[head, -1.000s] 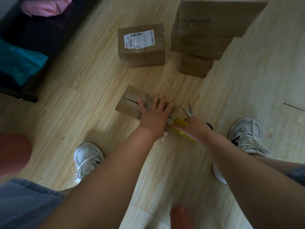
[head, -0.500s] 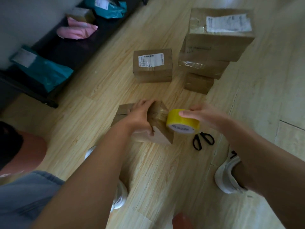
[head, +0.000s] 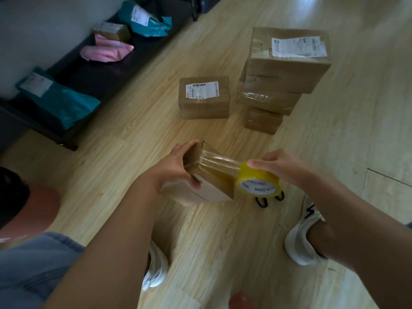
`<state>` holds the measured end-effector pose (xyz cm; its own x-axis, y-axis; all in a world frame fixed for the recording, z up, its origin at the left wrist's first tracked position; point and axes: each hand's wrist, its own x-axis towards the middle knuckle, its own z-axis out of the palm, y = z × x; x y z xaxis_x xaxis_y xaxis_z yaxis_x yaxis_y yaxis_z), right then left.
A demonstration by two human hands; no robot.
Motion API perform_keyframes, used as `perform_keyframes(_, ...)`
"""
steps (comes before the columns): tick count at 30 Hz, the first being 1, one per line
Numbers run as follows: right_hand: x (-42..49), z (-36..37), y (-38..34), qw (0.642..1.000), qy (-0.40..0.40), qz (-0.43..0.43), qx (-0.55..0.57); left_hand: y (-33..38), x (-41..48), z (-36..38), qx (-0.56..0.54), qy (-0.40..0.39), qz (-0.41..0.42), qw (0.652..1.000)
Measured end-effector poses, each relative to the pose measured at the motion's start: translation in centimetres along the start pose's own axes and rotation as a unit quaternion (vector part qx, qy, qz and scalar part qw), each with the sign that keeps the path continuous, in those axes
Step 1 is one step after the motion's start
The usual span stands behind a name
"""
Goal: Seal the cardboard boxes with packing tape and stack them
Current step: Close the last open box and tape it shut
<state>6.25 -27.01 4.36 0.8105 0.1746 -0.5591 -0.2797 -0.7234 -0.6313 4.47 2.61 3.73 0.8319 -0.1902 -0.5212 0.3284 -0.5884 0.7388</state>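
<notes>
Lifted from the floor [head: 223, 253] and tilted since 1 second ago, the cardboard box [head: 211, 192] is being gripped at its flap end by the left hand [head: 176, 170], while clear tape [head: 219, 162] is being drawn across it from the yellow roll [head: 258, 181] being pinched by the right hand [head: 285, 166]. Light and crushable by appearance, it is probably being steadied best at its stiff edges.
</notes>
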Motion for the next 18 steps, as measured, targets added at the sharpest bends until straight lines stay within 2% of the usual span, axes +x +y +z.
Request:
perform_keyframes(3, 0.3, 0.7, 1.4, 0.996, 0.034, 0.030, -0.072, 0.2, 0.7, 0.4, -0.017, 0.001, 0.017, 1.000)
perform_keyframes(6, 0.6, 0.6, 2.3, 0.999, 0.032, 0.041, -0.009, -0.1, 1.3, 0.7, -0.055, -0.003, 0.014, 0.998)
perform_keyframes(10, 1.1, 0.4, 1.9, 0.998, 0.040, 0.027, 0.032, -0.7, 2.3, 0.9, -0.169, -0.023, 0.017, 0.985)
perform_keyframes(14, 2.4, 0.2, 1.8, 0.995, 0.081, 0.044, -0.031, -1.5, 4.5, 1.6, -0.201, -0.048, 0.045, 0.977)
perform_keyframes(18, 3.5, -0.1, 1.2, 0.986, 0.094, 0.073, -0.113, -1.8, 5.7, 2.9, -0.241, -0.061, 0.037, 0.968)
